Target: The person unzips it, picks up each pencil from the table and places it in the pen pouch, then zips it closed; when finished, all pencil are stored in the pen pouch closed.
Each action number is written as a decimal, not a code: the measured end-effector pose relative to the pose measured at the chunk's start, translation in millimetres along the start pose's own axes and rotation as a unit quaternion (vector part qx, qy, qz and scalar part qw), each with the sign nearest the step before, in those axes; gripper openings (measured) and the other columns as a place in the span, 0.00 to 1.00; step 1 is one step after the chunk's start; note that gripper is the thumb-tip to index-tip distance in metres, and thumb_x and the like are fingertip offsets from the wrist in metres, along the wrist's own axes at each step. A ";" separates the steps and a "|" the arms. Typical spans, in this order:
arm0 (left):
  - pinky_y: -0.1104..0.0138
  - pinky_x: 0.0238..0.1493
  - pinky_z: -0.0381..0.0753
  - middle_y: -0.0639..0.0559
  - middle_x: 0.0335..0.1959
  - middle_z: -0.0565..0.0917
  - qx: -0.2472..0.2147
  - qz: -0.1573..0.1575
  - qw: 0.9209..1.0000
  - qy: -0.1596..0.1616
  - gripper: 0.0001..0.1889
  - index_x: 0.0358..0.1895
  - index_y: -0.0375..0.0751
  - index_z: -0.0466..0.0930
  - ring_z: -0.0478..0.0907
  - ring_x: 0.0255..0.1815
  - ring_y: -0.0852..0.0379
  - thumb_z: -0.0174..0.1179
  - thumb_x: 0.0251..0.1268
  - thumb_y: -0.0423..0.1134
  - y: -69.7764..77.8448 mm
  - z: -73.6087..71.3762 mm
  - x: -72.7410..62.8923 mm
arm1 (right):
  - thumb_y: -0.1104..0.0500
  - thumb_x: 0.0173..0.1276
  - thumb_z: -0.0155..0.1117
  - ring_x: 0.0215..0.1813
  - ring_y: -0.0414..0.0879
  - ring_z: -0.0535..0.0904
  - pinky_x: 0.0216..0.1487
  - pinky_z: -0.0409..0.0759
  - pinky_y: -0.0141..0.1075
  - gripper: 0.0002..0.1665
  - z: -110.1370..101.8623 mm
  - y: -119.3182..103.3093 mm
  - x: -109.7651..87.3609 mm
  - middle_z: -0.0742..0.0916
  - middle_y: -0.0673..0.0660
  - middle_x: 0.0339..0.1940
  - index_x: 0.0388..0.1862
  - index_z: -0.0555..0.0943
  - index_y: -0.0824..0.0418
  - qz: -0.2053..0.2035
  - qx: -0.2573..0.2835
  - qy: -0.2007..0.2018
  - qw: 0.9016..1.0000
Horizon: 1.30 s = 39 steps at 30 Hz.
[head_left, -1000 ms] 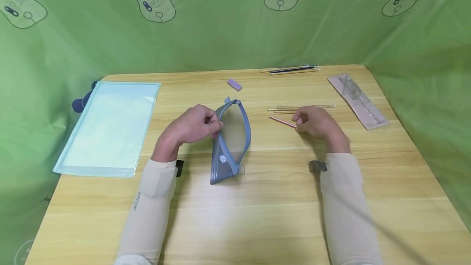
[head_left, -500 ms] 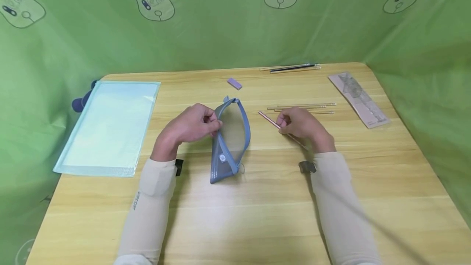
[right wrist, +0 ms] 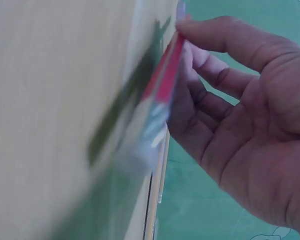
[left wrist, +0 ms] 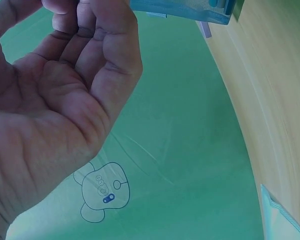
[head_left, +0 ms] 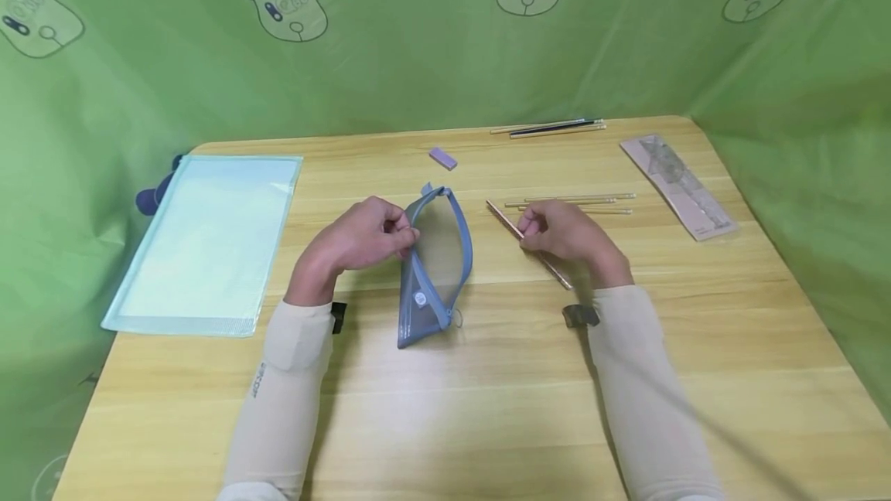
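My left hand pinches the left edge of a blue-grey mesh zip pencil case. The case stands on the table with its mouth wide apart. In the left wrist view, part of that case shows beyond the curled fingers. To the right, my right hand holds a red pencil between thumb and fingertips. The pencil slants, its far end toward the case but apart from it. In the right wrist view, the pencil has a silvery ferrule and a blurred, pale eraser end.
Several light wooden pencils lie just behind my right hand. Another group of pencils lies at the back edge. A purple eraser is behind the case. A packaged ruler set lies right, a pale blue zip folder left.
My right hand has moved left toward the pencil case with the red pencil, which has turned to a steeper slant. My left hand has stayed at the case's edge.
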<state>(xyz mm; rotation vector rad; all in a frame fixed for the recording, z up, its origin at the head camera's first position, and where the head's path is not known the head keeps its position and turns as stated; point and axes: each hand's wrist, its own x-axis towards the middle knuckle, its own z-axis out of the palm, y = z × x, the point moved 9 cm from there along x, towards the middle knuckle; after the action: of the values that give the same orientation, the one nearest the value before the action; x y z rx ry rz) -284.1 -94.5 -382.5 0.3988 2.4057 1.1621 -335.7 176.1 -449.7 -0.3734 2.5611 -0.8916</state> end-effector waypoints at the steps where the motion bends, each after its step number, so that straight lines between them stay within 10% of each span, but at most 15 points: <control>1: 0.66 0.32 0.69 0.46 0.35 0.90 0.000 0.000 1.000 0.001 0.13 0.33 0.39 0.85 0.87 0.39 0.50 0.60 0.80 0.39 0.0 -0.2 0.1 | 0.66 0.72 0.71 0.46 0.50 0.80 0.49 0.80 0.35 0.09 -1.4 -1.8 -0.6 0.86 0.58 0.42 0.49 0.84 0.64 -0.003 0.015 0.000 1.000; 11: 0.65 0.34 0.73 0.45 0.35 0.91 -0.001 0.004 1.000 0.005 0.13 0.33 0.39 0.85 0.88 0.39 0.51 0.60 0.80 0.39 2.6 -0.3 0.8 | 0.72 0.69 0.62 0.42 0.43 0.81 0.46 0.85 0.29 0.13 -15.0 -44.9 -20.6 0.84 0.53 0.38 0.52 0.79 0.72 -0.064 0.205 -0.026 0.976; 20: 0.66 0.36 0.75 0.45 0.35 0.90 -0.003 0.005 1.000 0.017 0.13 0.33 0.39 0.84 0.89 0.39 0.49 0.59 0.80 0.39 5.2 1.1 2.6 | 0.72 0.64 0.64 0.35 0.41 0.77 0.39 0.79 0.30 0.09 12.2 -89.2 -32.6 0.81 0.51 0.31 0.44 0.78 0.71 -0.091 0.220 -0.109 0.965; 31: 0.67 0.39 0.84 0.46 0.32 0.91 -0.034 0.051 0.997 -0.042 0.11 0.33 0.38 0.83 0.89 0.37 0.48 0.59 0.77 0.36 22.6 32.1 11.7 | 0.72 0.66 0.63 0.34 0.45 0.78 0.34 0.81 0.30 0.06 42.3 -107.1 -14.4 0.81 0.53 0.31 0.41 0.79 0.66 -0.059 0.224 -0.034 0.972; 39: 0.55 0.42 0.93 0.39 0.34 0.91 -0.089 0.028 0.995 -0.019 0.11 0.37 0.33 0.83 0.90 0.35 0.50 0.58 0.81 0.35 16.6 30.5 14.3 | 0.69 0.71 0.65 0.36 0.44 0.81 0.35 0.82 0.28 0.03 44.6 -114.8 -11.0 0.85 0.57 0.35 0.42 0.80 0.66 -0.047 0.220 0.044 0.973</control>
<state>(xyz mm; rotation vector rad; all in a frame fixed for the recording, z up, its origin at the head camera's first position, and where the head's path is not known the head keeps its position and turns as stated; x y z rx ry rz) -280.1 -57.9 -389.9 0.4289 2.2498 1.3684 -292.3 69.1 -405.2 -0.3265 2.3443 -1.4996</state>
